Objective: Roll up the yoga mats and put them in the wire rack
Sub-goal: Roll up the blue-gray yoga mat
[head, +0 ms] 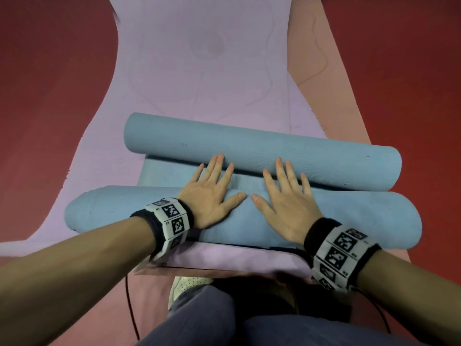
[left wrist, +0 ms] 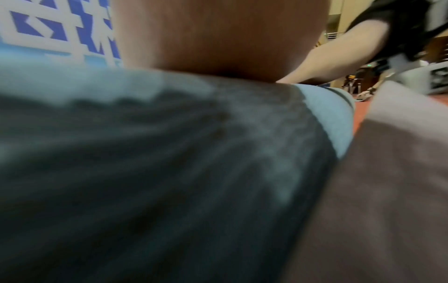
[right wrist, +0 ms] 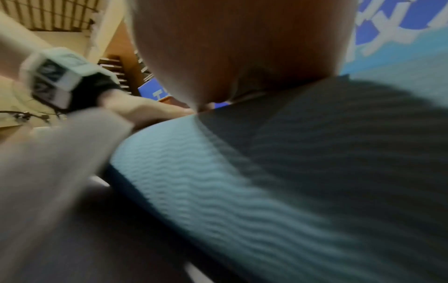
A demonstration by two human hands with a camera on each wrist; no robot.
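The near blue roll (head: pixel 349 216) is pressed by the flat, open left hand (head: pixel 212 198) and right hand (head: pixel 287 208); telescoping is risked if pressure is uneven.

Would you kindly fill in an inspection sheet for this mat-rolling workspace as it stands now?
Surface: red floor; pink mat lies flat on it, lilac mat spread on top.
Job's things: blue mat, rolled in from both ends into two rolls on the lilac mat; rack not in view.
Clutter: nothing seen.
Hands: left hand and right hand flat on the near roll, fingers reaching the far one.
Cables: thin cable by the knees.
Surroundings: blue-and-white wall.
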